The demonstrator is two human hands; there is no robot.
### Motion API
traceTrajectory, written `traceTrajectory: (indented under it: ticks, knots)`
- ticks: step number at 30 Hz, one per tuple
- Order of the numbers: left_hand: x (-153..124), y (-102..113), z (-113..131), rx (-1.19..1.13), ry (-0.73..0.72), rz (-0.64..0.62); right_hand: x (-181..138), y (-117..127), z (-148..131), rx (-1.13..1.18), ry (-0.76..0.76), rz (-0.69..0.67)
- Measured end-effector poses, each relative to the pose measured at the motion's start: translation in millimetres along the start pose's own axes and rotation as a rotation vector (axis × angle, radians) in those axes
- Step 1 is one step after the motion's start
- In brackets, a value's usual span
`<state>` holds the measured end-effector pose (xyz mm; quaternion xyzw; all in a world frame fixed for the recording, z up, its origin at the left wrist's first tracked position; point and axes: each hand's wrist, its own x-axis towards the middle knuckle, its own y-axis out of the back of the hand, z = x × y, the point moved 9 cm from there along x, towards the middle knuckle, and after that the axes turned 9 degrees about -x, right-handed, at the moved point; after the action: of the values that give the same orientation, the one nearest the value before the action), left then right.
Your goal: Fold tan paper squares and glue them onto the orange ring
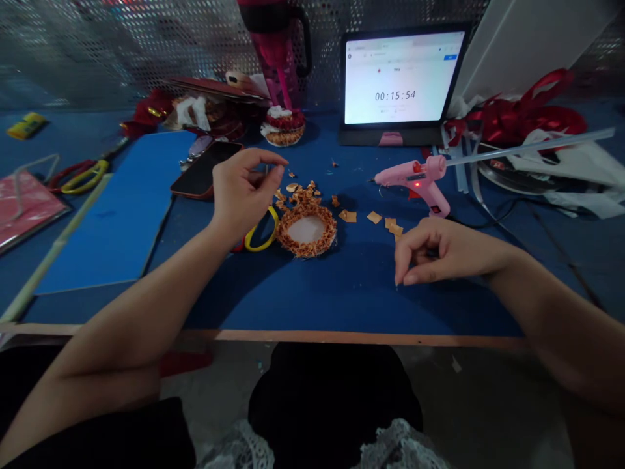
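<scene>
My left hand [244,189] hovers over the blue table, its thumb and fingers pinched round something thin that I cannot make out. Just right of it lies a ring-shaped piece [306,230] with an orange, crumbly rim and a white middle. Loose orange scraps [300,192] are heaped behind the ring and more scraps [385,221] lie to its right. My right hand [434,251] rests on the table at the right with its fingers curled together, fingertips down, in front of a pink glue gun [417,182] holding a long clear glue stick [532,146].
Yellow-handled scissors [261,231] lie under my left hand. A dark phone [205,170] and a blue sheet [122,215] are to the left. A tablet [403,78] showing 00:15:54 stands at the back, red ribbon [517,120] to its right, a pink tumbler [280,45] behind.
</scene>
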<state>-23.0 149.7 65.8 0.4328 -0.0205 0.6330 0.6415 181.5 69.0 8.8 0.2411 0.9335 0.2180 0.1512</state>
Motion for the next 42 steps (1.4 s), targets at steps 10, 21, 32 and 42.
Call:
traceTrajectory:
  ticks: [10,21,32,42]
  knots:
    - [-37.1,-49.3,73.2,0.091,-0.468,-0.287,2.3,36.5,-21.4,-1.156,-0.018,0.805]
    - [-93.1,-53.5,129.3,0.099,-0.971,-0.402,43.1,20.1,-18.8,-1.465,0.025,0.631]
    - [-124.3,-66.9,142.4,0.138,-1.195,-0.555,54.0,21.6,-9.7,-1.494,0.022,0.535]
    - [-112.8,-68.3,136.9,0.165,-1.070,-0.501,19.0,29.6,-11.2,-0.765,-0.050,0.452]
